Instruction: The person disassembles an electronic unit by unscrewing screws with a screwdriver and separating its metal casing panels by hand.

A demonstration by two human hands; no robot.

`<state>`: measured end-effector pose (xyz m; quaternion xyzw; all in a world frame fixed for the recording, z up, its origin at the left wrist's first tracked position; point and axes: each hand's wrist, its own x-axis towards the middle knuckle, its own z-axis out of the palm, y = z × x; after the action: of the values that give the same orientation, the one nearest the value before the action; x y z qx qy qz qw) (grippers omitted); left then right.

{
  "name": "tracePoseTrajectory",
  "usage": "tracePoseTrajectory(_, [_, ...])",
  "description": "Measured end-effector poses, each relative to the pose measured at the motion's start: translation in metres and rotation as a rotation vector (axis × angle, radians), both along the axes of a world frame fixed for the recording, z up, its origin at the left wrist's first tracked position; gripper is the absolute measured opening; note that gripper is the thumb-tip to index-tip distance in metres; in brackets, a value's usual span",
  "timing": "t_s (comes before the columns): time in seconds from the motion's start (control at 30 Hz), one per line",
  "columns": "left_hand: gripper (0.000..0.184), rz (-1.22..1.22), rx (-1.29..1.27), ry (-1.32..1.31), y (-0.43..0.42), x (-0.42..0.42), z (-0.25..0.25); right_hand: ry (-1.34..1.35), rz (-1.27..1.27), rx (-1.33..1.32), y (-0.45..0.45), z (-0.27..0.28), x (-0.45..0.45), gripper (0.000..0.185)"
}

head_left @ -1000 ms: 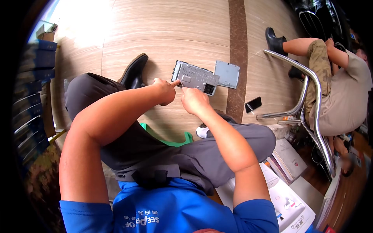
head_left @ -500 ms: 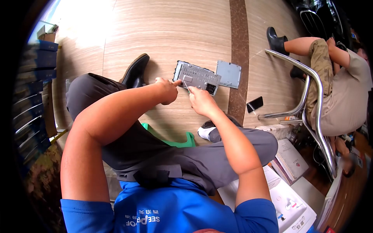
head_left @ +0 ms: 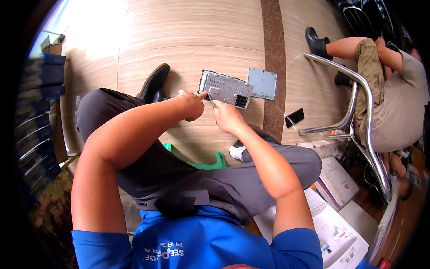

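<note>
At left, a stack of dark blue boxes [head_left: 49, 74] borders the pale, streaked tile floor [head_left: 192, 27]. A black shoe [head_left: 156, 85] stands left of a grey, slotted, rectangular metal unit [head_left: 227, 89], which lies on the floor ahead of the seated person; floor extends beyond its far edge. The left arm reaches far and rightward. The left hand [head_left: 192, 106] has its index finger extended to the unit's near-left corner and the other fingers curled; whether the thumb and fingers meet cannot be told. The right forearm angles far and leftward. The right hand [head_left: 227, 117], just beside the unit's near edge, has its fingers together on a thin, straight tool [head_left: 211, 101], whose tip is at the unit's near-left part. Beside the unit's right end, a flat grey metal plate [head_left: 262, 83] reaches over a dark brown floor strip [head_left: 274, 54]. Farther right lie a black phone [head_left: 294, 118], near the strip, and a chrome tubular frame [head_left: 368, 103], beside another person [head_left: 396, 103].
</note>
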<state>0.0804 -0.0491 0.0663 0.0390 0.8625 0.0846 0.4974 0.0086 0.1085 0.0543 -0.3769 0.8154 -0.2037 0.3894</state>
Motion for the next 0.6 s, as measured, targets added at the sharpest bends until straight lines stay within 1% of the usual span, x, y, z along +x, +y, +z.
tracePoseTrajectory(0.13, [0.050, 0.005, 0.007, 0.004, 0.000, 0.000, 0.003, 0.022, 0.017, -0.036, -0.001, 0.004, 0.001, 0.026])
tracePoseTrajectory(0.2, [0.049, 0.010, 0.008, -0.001, -0.001, -0.001, 0.002, 0.015, 0.037, 0.056, -0.002, 0.004, 0.000, 0.034])
tracePoseTrajectory(0.23, [0.049, 0.010, 0.009, -0.001, 0.000, 0.000, 0.001, 0.015, 0.038, 0.057, -0.002, 0.003, 0.000, 0.034])
tracePoseTrajectory(0.43, [0.049, 0.007, 0.002, 0.011, 0.000, -0.001, 0.003, 0.044, 0.035, 0.029, 0.000, 0.000, 0.001, 0.033])
tracePoseTrajectory(0.5, [0.049, 0.005, 0.001, 0.008, 0.000, -0.001, 0.003, 0.071, 0.036, -0.012, 0.002, -0.005, 0.002, 0.028])
tracePoseTrajectory(0.6, [0.049, 0.001, 0.000, 0.010, 0.000, -0.001, 0.003, 0.116, 0.032, 0.043, 0.000, -0.003, 0.005, 0.026])
